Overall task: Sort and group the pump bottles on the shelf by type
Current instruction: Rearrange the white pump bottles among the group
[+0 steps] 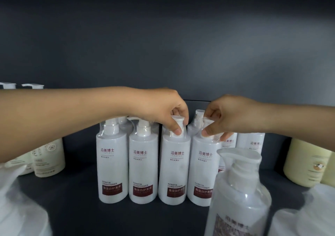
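In the head view, four white conditioner bottles [112, 163] stand upright in a row on the shelf [81, 208]. The left hand [163, 109] closes its grip on the third bottle [174, 163] at the pump. The right hand [230, 114] pinches the pump of the fourth bottle [203, 167]. Each bottle stands directly below its hand, long axis vertical.

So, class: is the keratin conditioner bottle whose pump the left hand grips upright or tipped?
Upright: the bottle stands on its base on the shelf, pump on top, gripped by the left hand.
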`<action>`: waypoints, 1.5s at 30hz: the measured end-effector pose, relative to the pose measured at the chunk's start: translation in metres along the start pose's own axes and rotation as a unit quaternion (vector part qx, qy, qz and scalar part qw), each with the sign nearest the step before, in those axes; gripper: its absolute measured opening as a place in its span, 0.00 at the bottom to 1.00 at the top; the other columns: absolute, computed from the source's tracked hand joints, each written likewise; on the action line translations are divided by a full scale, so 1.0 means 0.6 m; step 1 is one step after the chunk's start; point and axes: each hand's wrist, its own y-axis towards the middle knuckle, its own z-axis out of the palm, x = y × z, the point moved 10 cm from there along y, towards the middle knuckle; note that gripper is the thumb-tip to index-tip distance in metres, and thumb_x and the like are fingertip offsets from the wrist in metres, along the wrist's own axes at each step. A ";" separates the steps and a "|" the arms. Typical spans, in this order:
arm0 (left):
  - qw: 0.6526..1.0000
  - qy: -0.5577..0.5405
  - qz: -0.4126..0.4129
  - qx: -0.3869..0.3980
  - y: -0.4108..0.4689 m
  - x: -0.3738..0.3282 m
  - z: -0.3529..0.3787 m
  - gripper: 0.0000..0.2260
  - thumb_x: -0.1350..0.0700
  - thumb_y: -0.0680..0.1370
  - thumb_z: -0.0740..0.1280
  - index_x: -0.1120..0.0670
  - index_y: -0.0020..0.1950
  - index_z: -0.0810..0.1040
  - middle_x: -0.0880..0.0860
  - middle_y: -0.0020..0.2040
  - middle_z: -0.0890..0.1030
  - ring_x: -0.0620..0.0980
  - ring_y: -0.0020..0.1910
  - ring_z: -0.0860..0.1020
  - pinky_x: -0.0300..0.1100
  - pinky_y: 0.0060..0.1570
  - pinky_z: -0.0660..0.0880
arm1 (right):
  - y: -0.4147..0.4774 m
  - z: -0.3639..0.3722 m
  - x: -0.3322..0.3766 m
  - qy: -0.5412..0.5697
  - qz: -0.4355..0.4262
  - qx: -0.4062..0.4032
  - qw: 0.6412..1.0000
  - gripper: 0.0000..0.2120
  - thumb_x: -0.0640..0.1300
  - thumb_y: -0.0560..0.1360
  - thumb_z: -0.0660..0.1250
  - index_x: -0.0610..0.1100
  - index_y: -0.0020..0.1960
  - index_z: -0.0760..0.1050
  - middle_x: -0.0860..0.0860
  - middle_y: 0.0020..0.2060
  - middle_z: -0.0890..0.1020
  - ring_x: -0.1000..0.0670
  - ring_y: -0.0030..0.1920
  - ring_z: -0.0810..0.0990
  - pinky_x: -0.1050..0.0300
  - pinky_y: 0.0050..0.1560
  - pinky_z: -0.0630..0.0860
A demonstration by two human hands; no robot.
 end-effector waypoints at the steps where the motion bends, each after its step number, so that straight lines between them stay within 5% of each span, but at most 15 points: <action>1: 1.000 0.007 0.004 -0.005 0.000 -0.001 -0.001 0.10 0.53 0.69 0.74 0.48 0.50 0.81 0.40 0.41 0.79 0.34 0.39 0.76 0.24 0.40 0.69 | 0.000 -0.001 -0.001 -0.015 0.011 -0.004 1.000 0.16 0.48 0.67 0.76 0.46 0.49 0.73 0.54 0.47 0.77 0.49 0.36 0.85 0.55 0.44 0.80; 3: 1.000 0.023 0.009 -0.013 -0.001 -0.004 -0.003 0.11 0.52 0.70 0.74 0.48 0.51 0.81 0.39 0.39 0.77 0.34 0.38 0.74 0.21 0.38 0.67 | -0.001 -0.001 -0.001 -0.027 0.022 -0.004 0.999 0.16 0.49 0.68 0.75 0.46 0.49 0.72 0.55 0.48 0.76 0.48 0.36 0.86 0.55 0.45 0.80; 7: 1.000 0.027 0.006 -0.014 0.002 -0.001 -0.001 0.11 0.51 0.70 0.74 0.49 0.51 0.80 0.37 0.34 0.74 0.33 0.35 0.73 0.21 0.34 0.67 | -0.003 -0.001 -0.003 -0.028 0.012 0.005 1.000 0.15 0.49 0.66 0.76 0.47 0.46 0.73 0.55 0.45 0.76 0.54 0.32 0.84 0.67 0.32 0.76; 10: 1.000 0.010 0.002 -0.009 0.003 0.006 0.002 0.12 0.51 0.70 0.73 0.50 0.52 0.80 0.37 0.35 0.74 0.34 0.36 0.74 0.22 0.34 0.67 | -0.003 0.002 -0.007 -0.005 0.004 0.020 1.000 0.17 0.48 0.65 0.77 0.45 0.49 0.75 0.55 0.43 0.77 0.51 0.34 0.85 0.62 0.38 0.80; 12: 1.000 0.009 -0.002 0.007 0.001 0.007 0.004 0.13 0.50 0.70 0.73 0.50 0.53 0.79 0.37 0.37 0.75 0.37 0.40 0.76 0.24 0.39 0.70 | -0.001 0.004 -0.008 0.008 0.001 0.038 0.999 0.16 0.46 0.65 0.77 0.44 0.50 0.76 0.53 0.41 0.78 0.51 0.35 0.84 0.58 0.41 0.81; 14: 0.999 0.009 -0.007 0.036 0.000 0.006 0.004 0.16 0.49 0.71 0.72 0.51 0.57 0.78 0.39 0.42 0.78 0.43 0.47 0.79 0.36 0.50 0.76 | -0.003 0.005 -0.009 0.020 0.003 0.075 0.997 0.16 0.42 0.67 0.76 0.44 0.53 0.76 0.54 0.41 0.80 0.56 0.35 0.82 0.61 0.39 0.79; 17: 0.999 0.014 -0.001 0.043 0.004 -0.011 -0.017 0.17 0.48 0.73 0.70 0.53 0.59 0.77 0.45 0.51 0.81 0.45 0.51 0.79 0.43 0.57 0.75 | -0.012 0.001 -0.016 -0.005 0.015 0.123 0.992 0.21 0.45 0.69 0.74 0.46 0.61 0.74 0.54 0.49 0.83 0.57 0.44 0.81 0.59 0.46 0.78; 24: 0.994 0.083 -0.006 -0.067 -0.004 -0.093 -0.107 0.13 0.47 0.76 0.65 0.53 0.55 0.79 0.44 0.46 0.78 0.45 0.51 0.77 0.42 0.58 0.73 | -0.072 -0.092 -0.003 -0.134 -0.002 0.005 0.991 0.20 0.52 0.72 0.70 0.48 0.62 0.74 0.57 0.56 0.79 0.56 0.58 0.77 0.57 0.65 0.71; 29: 0.992 0.088 -0.032 -0.081 -0.043 -0.150 -0.107 0.12 0.45 0.76 0.63 0.50 0.53 0.79 0.42 0.50 0.79 0.43 0.53 0.77 0.44 0.59 0.73 | -0.153 -0.148 -0.011 -0.207 -0.028 -0.060 0.976 0.21 0.55 0.73 0.67 0.49 0.63 0.73 0.58 0.57 0.78 0.59 0.55 0.76 0.63 0.61 0.70; 36: 0.988 0.031 -0.112 -0.104 -0.118 -0.219 -0.041 0.15 0.42 0.77 0.58 0.49 0.54 0.78 0.43 0.52 0.80 0.43 0.54 0.76 0.40 0.56 0.73 | -0.273 -0.167 -0.056 -0.135 -0.079 -0.067 0.985 0.18 0.57 0.72 0.66 0.51 0.59 0.76 0.60 0.53 0.80 0.59 0.55 0.78 0.69 0.54 0.70; 45: 0.975 -0.028 -0.173 -0.138 -0.146 -0.209 0.006 0.10 0.46 0.77 0.62 0.49 0.53 0.79 0.43 0.52 0.79 0.44 0.55 0.77 0.40 0.58 0.72 | -0.329 -0.131 -0.143 -0.066 -0.076 -0.074 0.992 0.12 0.55 0.73 0.67 0.51 0.53 0.79 0.60 0.48 0.81 0.57 0.54 0.77 0.60 0.55 0.73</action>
